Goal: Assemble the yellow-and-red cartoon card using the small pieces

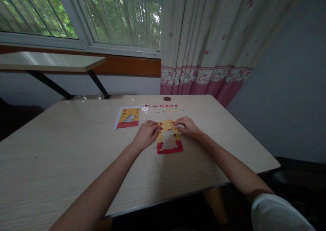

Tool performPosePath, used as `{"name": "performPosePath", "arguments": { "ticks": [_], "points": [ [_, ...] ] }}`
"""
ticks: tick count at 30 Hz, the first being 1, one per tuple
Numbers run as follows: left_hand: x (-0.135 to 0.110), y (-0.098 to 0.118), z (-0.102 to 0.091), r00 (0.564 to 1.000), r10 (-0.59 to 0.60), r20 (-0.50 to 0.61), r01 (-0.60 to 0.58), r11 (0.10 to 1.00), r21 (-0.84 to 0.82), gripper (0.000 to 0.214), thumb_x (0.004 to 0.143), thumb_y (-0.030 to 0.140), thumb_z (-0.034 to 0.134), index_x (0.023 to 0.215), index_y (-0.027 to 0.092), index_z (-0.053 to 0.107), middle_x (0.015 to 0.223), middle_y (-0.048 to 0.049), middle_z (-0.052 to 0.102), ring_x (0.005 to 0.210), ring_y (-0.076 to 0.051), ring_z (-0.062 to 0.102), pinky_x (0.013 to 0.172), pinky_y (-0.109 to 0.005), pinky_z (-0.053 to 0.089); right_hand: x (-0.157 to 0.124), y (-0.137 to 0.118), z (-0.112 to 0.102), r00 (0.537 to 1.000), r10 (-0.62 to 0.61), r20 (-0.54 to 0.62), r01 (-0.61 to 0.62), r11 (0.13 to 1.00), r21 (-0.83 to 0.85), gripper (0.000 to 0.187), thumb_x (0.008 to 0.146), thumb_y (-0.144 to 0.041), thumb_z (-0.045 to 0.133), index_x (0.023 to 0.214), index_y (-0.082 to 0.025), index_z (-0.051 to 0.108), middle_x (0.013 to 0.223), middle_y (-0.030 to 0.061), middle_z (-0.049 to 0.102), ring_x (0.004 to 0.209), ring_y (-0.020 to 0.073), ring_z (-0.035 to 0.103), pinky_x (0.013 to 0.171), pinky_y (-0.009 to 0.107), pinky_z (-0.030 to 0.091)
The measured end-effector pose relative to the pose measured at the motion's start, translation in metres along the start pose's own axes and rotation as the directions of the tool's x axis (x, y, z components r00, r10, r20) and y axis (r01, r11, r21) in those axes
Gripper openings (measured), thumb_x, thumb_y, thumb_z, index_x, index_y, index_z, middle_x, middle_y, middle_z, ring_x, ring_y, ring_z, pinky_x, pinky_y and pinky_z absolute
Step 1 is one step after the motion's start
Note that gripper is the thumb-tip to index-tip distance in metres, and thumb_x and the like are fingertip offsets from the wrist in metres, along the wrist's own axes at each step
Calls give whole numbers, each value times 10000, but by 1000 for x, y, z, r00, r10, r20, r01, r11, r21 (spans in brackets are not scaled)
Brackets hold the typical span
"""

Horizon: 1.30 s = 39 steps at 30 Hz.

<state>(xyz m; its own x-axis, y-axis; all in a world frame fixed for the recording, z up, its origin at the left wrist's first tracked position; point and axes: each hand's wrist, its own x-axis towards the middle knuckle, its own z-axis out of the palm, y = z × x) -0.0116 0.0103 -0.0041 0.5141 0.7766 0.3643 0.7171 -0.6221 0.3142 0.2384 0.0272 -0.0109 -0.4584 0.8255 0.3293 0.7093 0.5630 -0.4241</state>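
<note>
Left fingers [153,123], right fingers [180,121] curled, touching partial puzzle [167,125]; gap unclear.

We find the puzzle [167,125] on the table [63,149], just below frame centre; pieces [161,106] behind it, card [129,118] to its left, curtain [201,37] upper right.

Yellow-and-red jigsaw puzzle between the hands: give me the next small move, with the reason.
Probably move the bare right hand to the row of small, mostly red jigsaw pieces and take one: the middle of the yellow-and-red jigsaw puzzle is unfilled, showing the pale wood-grained table, and the puzzle's red bottom border has an open inner edge.
</note>
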Motion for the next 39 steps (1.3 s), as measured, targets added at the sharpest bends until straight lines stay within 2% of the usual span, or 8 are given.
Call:
{"name": "performPosePath", "arguments": {
  "ticks": [3, 8, 17, 22, 25, 30, 39],
  "points": [
    [1, 3, 1, 999, 28, 17, -28, 1000, -15, 290, 879, 309, 449, 1095, 206, 613, 1160, -78, 604, 1104, -233, 512, 937, -425, 407, 0, -3, 1, 1000, -5, -5, 6, 1000, 8, 192, 838, -321, 555, 970, -228, 658, 1022, 42, 660, 995, 189, 541, 900, 356, 344],
    [0, 8, 5, 984, 117, 138, -116, 993, -9, 366, 917, 358, 387, 1215, 207, 536, 1300, -98, 512, 1228, -230, 426, 980, -430, 360, 1, -6, 5, 1000, -11, 28, 11, 1000, 7, 236, 837, -316, 547, 1046, -243, 632, 1084, 36, 648, 1022, 190, 542, 913, 361, 355],
    [0, 8, 6, 982, 115, 147, -125, 990, 64, 365, 929, 362, 352, 1180, 201, 563, 1248, -99, 553, 1201, -238, 449, 970, -433, 360, 0, -6, 1, 998, -24, 61, 26, 999, -42, 235, 823, -279, 547, 1037, -238, 636, 1089, 40, 646, 1032, 202, 530, 931, 380, 338],
    [0, 12, 4, 983, 119, 139, -133, 987, 93, 359, 927, 354, 354, 1148, 193, 585, 1223, -103, 565, 1168, -247, 465, 950, -427, 364, -1, -7, 1, 999, -13, 37, 16, 997, -73, 238, 832, -298, 540, 1041, -230, 632, 1105, 45, 634, 1048, 207, 511, 931, 387, 332],
    [1, 16, 2, 981, 127, 146, -141, 986, 87, 353, 929, 352, 353, 1172, 210, 566, 1260, -85, 540, 1186, -246, 444, 945, -419, 356, 0, -7, 2, 1000, -6, 14, 7, 997, -73, 275, 837, -313, 535, 1085, -223, 614, 1152, 55, 609, 1067, 211, 498, 935, 391, 332],
    [1, 20, 3, 971, 133, 198, -148, 987, 58, 355, 924, 360, 360, 1197, 233, 547, 1280, -74, 531, 1197, -246, 437, 952, -415, 339, 0, -8, 3, 999, 12, 52, -8, 997, -79, 284, 838, -316, 529, 1096, -236, 615, 1166, 56, 602, 1076, 214, 494, 944, 404, 329],
    [7, 24, 2, 966, 139, 216, -152, 987, 46, 304, 915, 335, 378, 1127, 218, 563, 1193, -90, 572, 1135, -245, 479, 916, -405, 365, 1, -11, 3, 997, 16, 69, -9, 995, -101, 289, 827, -304, 527, 1092, -232, 617, 1157, 66, 596, 1082, 218, 482, 947, 407, 326]
  ]
}}
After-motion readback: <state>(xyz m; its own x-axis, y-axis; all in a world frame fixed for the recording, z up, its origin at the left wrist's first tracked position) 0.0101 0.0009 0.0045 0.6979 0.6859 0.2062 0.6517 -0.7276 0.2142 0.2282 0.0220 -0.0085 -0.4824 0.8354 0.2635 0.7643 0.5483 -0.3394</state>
